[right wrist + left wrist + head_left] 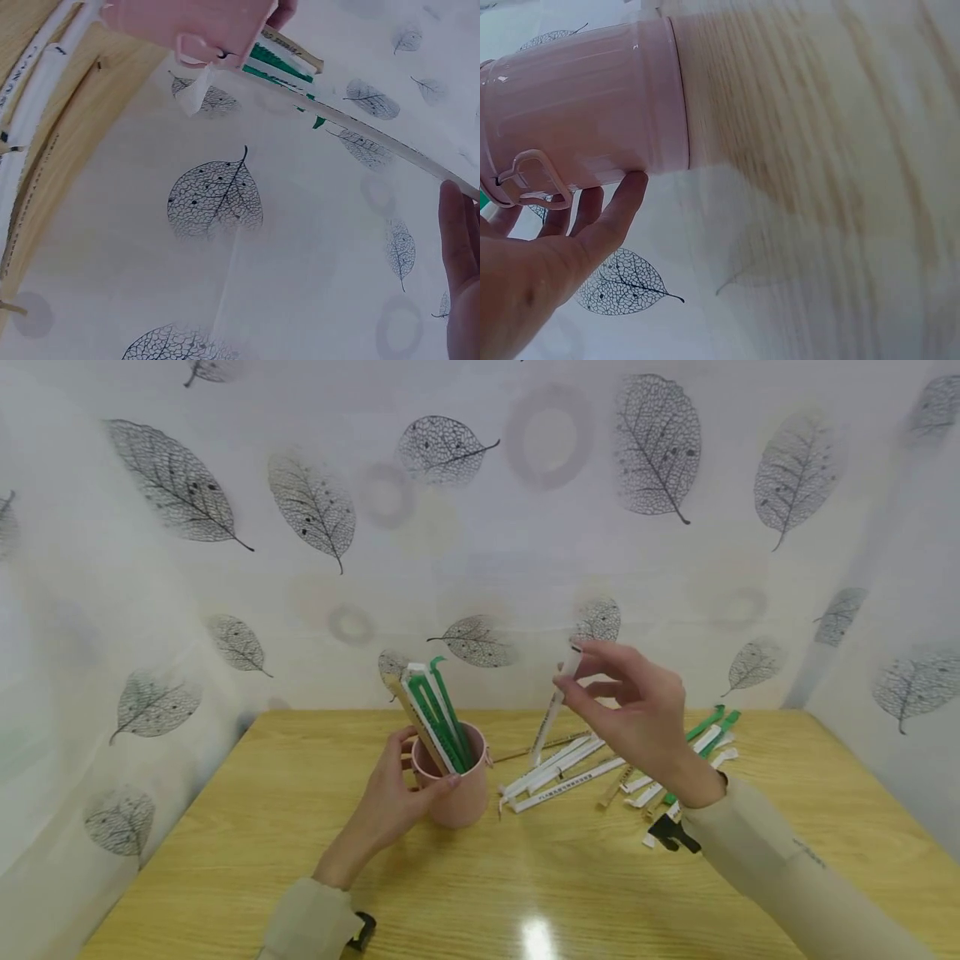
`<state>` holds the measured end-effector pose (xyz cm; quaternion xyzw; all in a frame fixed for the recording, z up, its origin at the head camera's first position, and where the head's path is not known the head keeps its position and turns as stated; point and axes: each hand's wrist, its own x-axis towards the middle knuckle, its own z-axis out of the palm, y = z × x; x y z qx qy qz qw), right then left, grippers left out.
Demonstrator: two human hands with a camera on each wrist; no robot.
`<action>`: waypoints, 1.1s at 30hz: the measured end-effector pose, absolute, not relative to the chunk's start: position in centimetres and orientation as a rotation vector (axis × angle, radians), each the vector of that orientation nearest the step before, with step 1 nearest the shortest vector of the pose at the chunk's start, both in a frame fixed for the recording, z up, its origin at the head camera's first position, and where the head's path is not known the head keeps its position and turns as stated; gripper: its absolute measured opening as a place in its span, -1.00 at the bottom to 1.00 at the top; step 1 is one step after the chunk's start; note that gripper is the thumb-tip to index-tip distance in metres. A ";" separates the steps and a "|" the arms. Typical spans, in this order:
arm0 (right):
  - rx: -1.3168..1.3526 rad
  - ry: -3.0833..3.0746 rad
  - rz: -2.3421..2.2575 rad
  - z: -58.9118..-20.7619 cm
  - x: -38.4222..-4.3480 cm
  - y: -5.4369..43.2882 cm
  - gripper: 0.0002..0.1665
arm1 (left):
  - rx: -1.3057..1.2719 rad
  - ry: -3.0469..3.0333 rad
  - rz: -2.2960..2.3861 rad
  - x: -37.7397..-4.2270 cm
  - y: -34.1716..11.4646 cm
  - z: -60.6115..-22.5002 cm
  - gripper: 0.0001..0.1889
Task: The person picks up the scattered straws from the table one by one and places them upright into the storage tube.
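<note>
A pink metal bucket (461, 800) with small side handles stands upright on the table. Several paper-wrapped straws, green (452, 727), white and brown, lean in it toward the left. My left hand (386, 810) holds the bucket from its left side, thumb at the rim. In the left wrist view, fingertips of this hand (551, 262) touch the bucket's wall near a handle. Above the table to the right, my right hand (637, 714) pinches the upper end of a white wrapped straw (550, 718) between thumb and fingers. That straw slants down leftward, its lower end outside the bucket.
Right of the bucket lies a loose pile of wrapped straws (570, 787), white and brown, with green ones (705, 724) farther right under my right forearm. Behind the wooden table (300, 752) hangs a pale leaf-printed cloth (480, 552), which also covers both sides.
</note>
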<state>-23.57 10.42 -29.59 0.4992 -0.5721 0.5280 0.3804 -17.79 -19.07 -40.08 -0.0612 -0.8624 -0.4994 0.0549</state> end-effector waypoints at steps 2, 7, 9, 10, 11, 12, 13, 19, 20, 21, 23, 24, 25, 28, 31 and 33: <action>1.251 -1.466 1.389 -29.0 -23.7 9.8 -0.58 | -0.192 -2.610 -1.526 -17.8 -19.1 -40.1 -0.10; 1.237 -1.477 1.454 -28.0 -24.3 8.3 -0.54 | -0.200 -2.607 -1.530 -17.9 -19.2 -40.1 -0.12; 1.233 -1.486 1.471 -27.8 -24.6 7.7 -0.52 | -0.200 -2.609 -1.525 -17.9 -19.2 -40.1 -0.12; 1.234 -1.484 1.484 -27.7 -24.7 7.4 -0.52 | -0.199 -2.609 -1.522 -17.9 -19.2 -40.1 -0.12; 1.231 -1.481 1.496 -27.7 -24.8 7.1 -0.52 | -0.198 -2.610 -1.518 -17.9 -19.2 -40.1 -0.12; 1.232 -1.472 1.513 -27.7 -24.9 6.9 -0.53 | -0.197 -2.611 -1.512 -17.9 -19.2 -40.1 -0.12; 1.238 -1.465 1.527 -27.7 -25.0 6.6 -0.53 | -0.195 -2.614 -1.507 -17.9 -19.2 -40.1 -0.11; 1.300 -1.456 1.529 -28.3 -25.3 5.4 -0.49 | -0.187 -2.626 -1.490 -17.9 -19.1 -40.0 -0.12; 1.304 -1.469 1.515 -28.4 -25.4 5.2 -0.49 | -0.187 -2.627 -1.489 -17.9 -19.1 -40.0 -0.12; 1.310 -1.483 1.508 -28.6 -25.4 5.1 -0.49 | -0.186 -2.628 -1.490 -17.9 -19.1 -40.0 -0.13; 1.312 -1.514 1.493 -28.8 -25.6 4.9 -0.50 | -0.185 -2.626 -1.493 -17.9 -19.1 -40.0 -0.13; 1.312 -1.530 1.486 -28.9 -25.7 4.8 -0.51 | -0.183 -2.626 -1.493 -17.9 -19.1 -40.0 -0.13; 1.308 -1.545 1.481 -29.0 -25.7 4.8 -0.52 | -0.183 -2.626 -1.495 -17.9 -19.1 -40.0 -0.13; 1.291 -1.592 1.466 -29.2 -26.0 4.7 -0.56 | -0.185 -2.626 -1.494 -17.9 -19.1 -40.0 -0.13; 1.264 -1.633 1.456 -29.4 -26.2 4.5 -0.56 | -0.192 -2.627 -1.493 -17.9 -19.2 -40.0 -0.14; 1.251 -1.660 1.455 -29.6 -26.4 4.4 -0.55 | -0.196 -2.628 -1.492 -17.8 -19.2 -40.0 -0.14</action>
